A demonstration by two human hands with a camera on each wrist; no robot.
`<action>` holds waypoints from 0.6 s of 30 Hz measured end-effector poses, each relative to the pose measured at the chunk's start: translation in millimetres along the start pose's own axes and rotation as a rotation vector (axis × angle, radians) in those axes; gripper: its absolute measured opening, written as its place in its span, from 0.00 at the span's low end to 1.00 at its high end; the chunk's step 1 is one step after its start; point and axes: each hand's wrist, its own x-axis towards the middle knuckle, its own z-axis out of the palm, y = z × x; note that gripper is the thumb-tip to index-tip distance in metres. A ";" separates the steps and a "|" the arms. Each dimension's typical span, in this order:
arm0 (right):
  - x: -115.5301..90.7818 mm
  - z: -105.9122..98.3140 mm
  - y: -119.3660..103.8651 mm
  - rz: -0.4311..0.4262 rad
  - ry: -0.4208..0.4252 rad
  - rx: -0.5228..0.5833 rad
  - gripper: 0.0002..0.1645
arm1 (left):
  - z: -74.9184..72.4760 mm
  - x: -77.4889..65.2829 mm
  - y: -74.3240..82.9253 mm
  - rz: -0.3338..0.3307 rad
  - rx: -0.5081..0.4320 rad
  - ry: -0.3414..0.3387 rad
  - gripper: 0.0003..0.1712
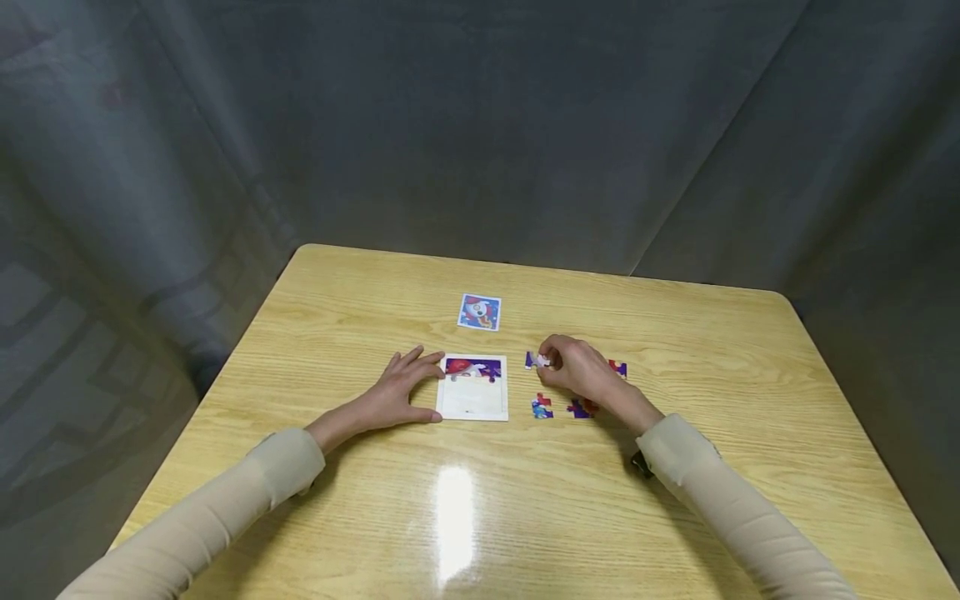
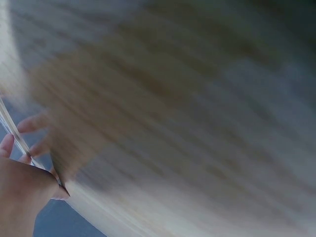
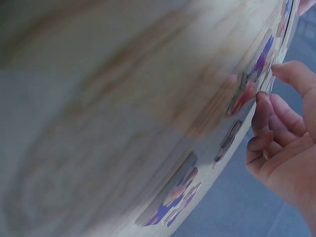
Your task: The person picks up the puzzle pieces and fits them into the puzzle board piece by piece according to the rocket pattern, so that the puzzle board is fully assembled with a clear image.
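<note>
A white puzzle tray [image 1: 504, 390] lies flat on the table, with a purple, red and white strip of joined pieces [image 1: 480, 367] along its top part. My left hand [image 1: 393, 396] spreads its fingers beside the tray, the index finger at the upper left edge and the thumb at the lower left corner. To the right of the tray, my right hand [image 1: 577, 367] pinches a purple and white jigsaw piece [image 1: 531, 360] between thumb and fingertips, low over the table. In the right wrist view the thumb and index finger meet at a piece [image 3: 264, 54] with purple on it.
Loose jigsaw pieces lie near the right hand: a blue and red one [image 1: 542, 407], a purple one [image 1: 580, 408] and a red and purple one [image 1: 619, 368]. Behind the tray lies a small picture card [image 1: 479, 312]. Grey curtains [image 1: 480, 125] hang beyond the wooden table [image 1: 360, 517].
</note>
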 end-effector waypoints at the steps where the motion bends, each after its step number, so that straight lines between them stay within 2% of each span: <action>1: 0.0 -0.2 -0.2 0.002 -0.001 0.003 0.14 | 0.0 0.0 0.1 0.000 0.000 0.000 0.35; 10: -1.1 -2.8 -1.4 0.050 -0.025 0.036 0.15 | 0.3 0.3 0.1 -0.002 0.002 -0.005 0.35; 18: -1.7 -4.1 -0.8 0.055 -0.033 0.062 0.17 | 1.0 0.5 -1.6 -0.007 0.005 -0.008 0.35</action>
